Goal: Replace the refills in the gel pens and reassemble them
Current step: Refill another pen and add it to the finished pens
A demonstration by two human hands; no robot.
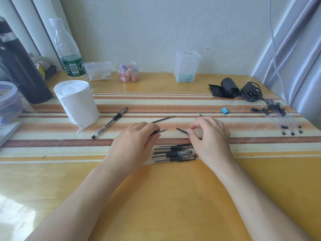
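- A gel pen [109, 123] is lying on the surface [173, 188] beside the paper roll [78, 101].
- The left hand [137, 141] is curling its fingers around a pen barrel [161, 131], tip pointing right.
- More pens [173, 152] are lying between the wrists.
- The right hand [210, 134] is pinching a black cap [181, 131] in its fingers.

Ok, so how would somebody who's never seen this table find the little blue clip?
Start at the striped cloth and follow it right, toward the black coiled cable at the back. Nearer to you than the black roll beside that cable lies the blue binder clip. It is the only bright blue thing on the cloth, with thin wire handles.
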